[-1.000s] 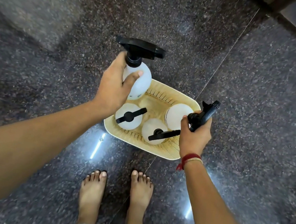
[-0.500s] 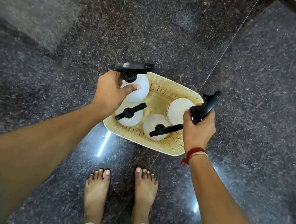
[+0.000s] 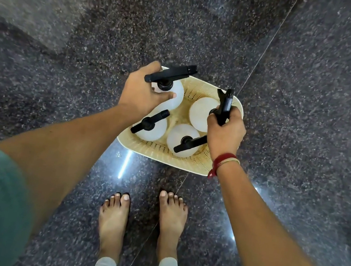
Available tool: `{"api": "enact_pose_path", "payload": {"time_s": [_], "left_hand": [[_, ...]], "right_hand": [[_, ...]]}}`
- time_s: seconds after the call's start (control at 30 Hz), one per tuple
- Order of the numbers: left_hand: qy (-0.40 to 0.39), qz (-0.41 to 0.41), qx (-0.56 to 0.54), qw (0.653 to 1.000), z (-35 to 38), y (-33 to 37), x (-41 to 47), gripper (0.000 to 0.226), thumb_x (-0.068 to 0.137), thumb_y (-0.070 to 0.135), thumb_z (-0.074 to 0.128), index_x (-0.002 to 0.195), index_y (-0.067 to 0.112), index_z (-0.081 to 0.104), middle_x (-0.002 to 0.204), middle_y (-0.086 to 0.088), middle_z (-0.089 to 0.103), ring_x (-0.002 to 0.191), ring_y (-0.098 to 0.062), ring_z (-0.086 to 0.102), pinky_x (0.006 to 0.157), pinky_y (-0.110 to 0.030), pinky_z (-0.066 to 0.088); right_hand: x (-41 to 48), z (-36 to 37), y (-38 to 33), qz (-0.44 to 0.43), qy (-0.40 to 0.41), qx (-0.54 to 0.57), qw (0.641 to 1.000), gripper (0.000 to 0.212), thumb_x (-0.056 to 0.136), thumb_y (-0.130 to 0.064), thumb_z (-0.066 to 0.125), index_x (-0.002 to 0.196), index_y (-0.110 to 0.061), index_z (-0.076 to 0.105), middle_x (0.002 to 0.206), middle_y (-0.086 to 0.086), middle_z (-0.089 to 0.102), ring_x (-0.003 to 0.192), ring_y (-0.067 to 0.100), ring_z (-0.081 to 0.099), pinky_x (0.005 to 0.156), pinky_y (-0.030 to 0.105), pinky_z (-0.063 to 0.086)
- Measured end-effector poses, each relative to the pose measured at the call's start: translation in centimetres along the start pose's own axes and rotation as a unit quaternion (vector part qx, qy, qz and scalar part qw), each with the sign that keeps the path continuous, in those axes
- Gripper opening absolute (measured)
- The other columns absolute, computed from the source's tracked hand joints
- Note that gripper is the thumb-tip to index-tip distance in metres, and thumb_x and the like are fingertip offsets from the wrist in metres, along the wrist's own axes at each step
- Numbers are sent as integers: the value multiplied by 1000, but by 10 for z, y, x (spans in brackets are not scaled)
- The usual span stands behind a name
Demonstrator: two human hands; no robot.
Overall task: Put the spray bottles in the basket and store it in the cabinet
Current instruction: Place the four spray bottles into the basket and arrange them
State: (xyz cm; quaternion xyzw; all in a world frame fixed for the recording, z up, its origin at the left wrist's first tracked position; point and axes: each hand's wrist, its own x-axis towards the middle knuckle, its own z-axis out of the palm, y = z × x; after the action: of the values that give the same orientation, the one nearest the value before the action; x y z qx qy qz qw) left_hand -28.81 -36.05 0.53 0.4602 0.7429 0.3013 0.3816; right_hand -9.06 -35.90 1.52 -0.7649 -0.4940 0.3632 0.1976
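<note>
A cream perforated basket (image 3: 162,153) stands on the dark granite floor. Inside are several white spray bottles with black trigger heads. My left hand (image 3: 140,91) grips the far-left bottle (image 3: 174,96) at its neck, its body down inside the basket's back left corner. My right hand (image 3: 225,133) holds the black sprayer head of the far-right bottle (image 3: 201,111), which also sits in the basket. Two more bottles, the near-left one (image 3: 154,131) and the near-middle one (image 3: 180,137), stand upright in the front part, untouched.
Polished speckled granite floor (image 3: 311,108) surrounds the basket, with a thin tile seam running diagonally past it. My bare feet (image 3: 113,219) stand just in front of the basket. No cabinet is in view.
My left hand has lowered its bottle from above the rim down into the basket's back left corner. The right hand has turned its bottle's sprayer head more upright.
</note>
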Motion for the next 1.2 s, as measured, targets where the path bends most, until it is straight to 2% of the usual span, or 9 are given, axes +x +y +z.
{"api": "enact_pose_path", "payload": {"time_s": [0.37, 0.57, 0.7, 0.8, 0.9, 0.97, 1.03, 1.1, 1.2], "left_hand": [[-127, 42, 120, 984, 26, -4, 2, 28, 72, 14, 79, 79, 13, 51, 86, 1, 63, 81, -23, 61, 62, -27, 42], [-126, -15, 85, 988, 31, -19, 12, 36, 67, 15, 84, 82, 9, 53, 84, -2, 68, 85, -23, 64, 73, -42, 55], [-111, -48, 32, 992, 26, -26, 12, 39, 65, 23, 86, 83, 16, 52, 80, 13, 65, 80, -8, 61, 69, -21, 49], [-118, -73, -41, 989, 16, -24, 6, 57, 62, 28, 88, 107, 17, 55, 104, 1, 66, 96, -10, 62, 82, -21, 51], [-65, -48, -46, 996, -2, -14, -3, 74, 62, 42, 86, 123, 24, 48, 117, 1, 58, 104, -9, 57, 73, -9, 47], [-56, 32, 0, 998, -15, -3, -6, 72, 68, 52, 79, 126, 25, 47, 120, 4, 57, 109, -7, 55, 81, -11, 44], [-79, 123, 108, 983, -22, 10, -5, 68, 74, 59, 68, 128, 25, 45, 124, 2, 55, 114, -13, 53, 89, -26, 45], [-103, 187, 281, 936, -18, 21, -1, 59, 83, 59, 54, 128, 22, 43, 120, -5, 56, 111, -24, 55, 82, -39, 46], [-122, 207, 481, 843, -2, 28, 1, 42, 97, 48, 38, 120, 14, 43, 103, -11, 64, 92, -33, 60, 62, -37, 35]], "right_hand": [[7, -1, -19, 107, -63, 34, 992, 17, 82, -20, 64, 94, -9, 62, 88, 7, 71, 80, 27, 69, 67, 29, 50], [9, 7, -19, 92, -65, 17, 993, 15, 83, -29, 65, 87, -16, 58, 87, 6, 72, 80, 25, 69, 70, 32, 52], [7, 9, -17, 89, -57, 23, 994, 22, 84, -37, 67, 88, -18, 56, 91, 3, 71, 84, 23, 68, 78, 35, 54], [9, 7, -18, 92, -77, 15, 993, 26, 84, -45, 66, 87, -22, 55, 95, 2, 71, 83, 20, 68, 66, 30, 49], [9, -2, -22, 91, -107, -7, 990, 41, 81, -60, 62, 96, -22, 58, 107, 5, 67, 75, 12, 64, 65, 28, 47], [9, -10, -25, 79, -107, -38, 990, 54, 81, -67, 58, 109, -20, 57, 116, 6, 63, 76, 11, 64, 72, 29, 47], [10, -18, -27, 61, -102, -86, 989, 64, 83, -69, 54, 121, -17, 52, 123, 7, 62, 99, 24, 64, 78, 31, 44], [11, -22, -27, 49, -102, -131, 985, 67, 85, -68, 51, 126, -14, 49, 124, 10, 63, 111, 31, 61, 77, 32, 39], [9, -22, -27, 24, -104, -211, 972, 65, 89, -64, 48, 124, -9, 51, 118, 13, 66, 108, 35, 62, 72, 33, 38]]}}
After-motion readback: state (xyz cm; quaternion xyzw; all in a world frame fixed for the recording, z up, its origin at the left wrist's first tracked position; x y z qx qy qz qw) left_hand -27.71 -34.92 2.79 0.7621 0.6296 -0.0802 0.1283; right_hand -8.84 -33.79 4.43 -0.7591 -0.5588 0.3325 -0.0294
